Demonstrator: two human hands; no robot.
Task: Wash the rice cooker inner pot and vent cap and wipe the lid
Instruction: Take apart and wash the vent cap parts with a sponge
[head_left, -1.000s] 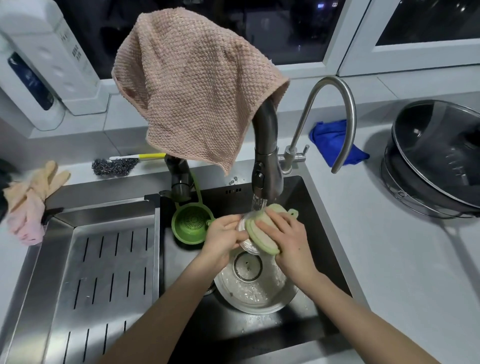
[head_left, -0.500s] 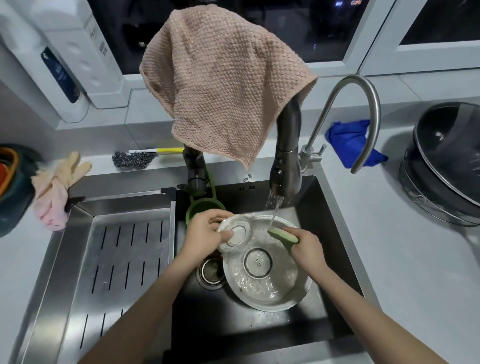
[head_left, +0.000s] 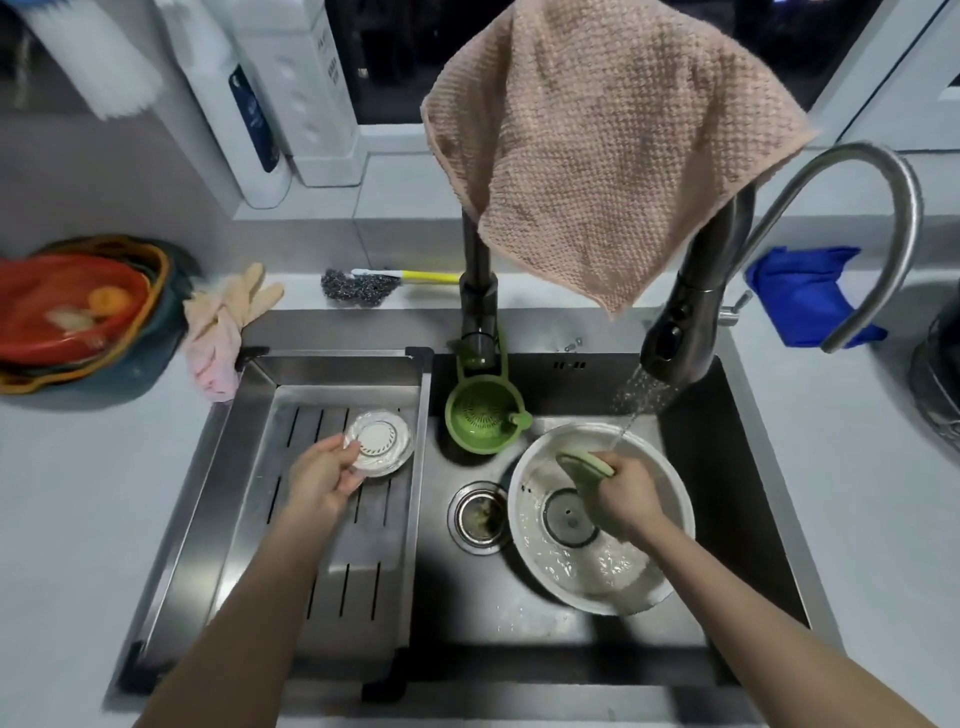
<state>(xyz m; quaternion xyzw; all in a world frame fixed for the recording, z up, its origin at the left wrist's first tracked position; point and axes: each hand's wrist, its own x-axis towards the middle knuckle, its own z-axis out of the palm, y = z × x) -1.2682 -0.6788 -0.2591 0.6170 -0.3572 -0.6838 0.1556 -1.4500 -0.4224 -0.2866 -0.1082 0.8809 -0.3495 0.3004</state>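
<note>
A small round clear vent cap (head_left: 380, 441) with a white slotted centre rests on the steel drain tray (head_left: 332, 582) at the sink's left. My left hand (head_left: 322, 475) holds its near edge. A round inner lid plate (head_left: 561, 577), wet and soapy, lies in the dark sink basin (head_left: 727, 493) under the running tap (head_left: 675, 338). My right hand (head_left: 626, 496) is over it, gripping a green sponge (head_left: 584, 462). The dark inner pot (head_left: 937, 384) shows only at the right edge on the counter.
A green strainer (head_left: 483, 418) hangs from the faucet base. A pink cloth (head_left: 613, 140) drapes over the faucet. Behind are a blue cloth (head_left: 805, 296), a steel scourer brush (head_left: 363, 283), pink gloves (head_left: 223, 332), and stacked coloured bowls (head_left: 78, 312) at left. The drain (head_left: 478, 514) is uncovered.
My left hand carried the vent cap from under the tap leftward onto the drain tray. My right hand with the sponge stayed over the lid plate in the basin.
</note>
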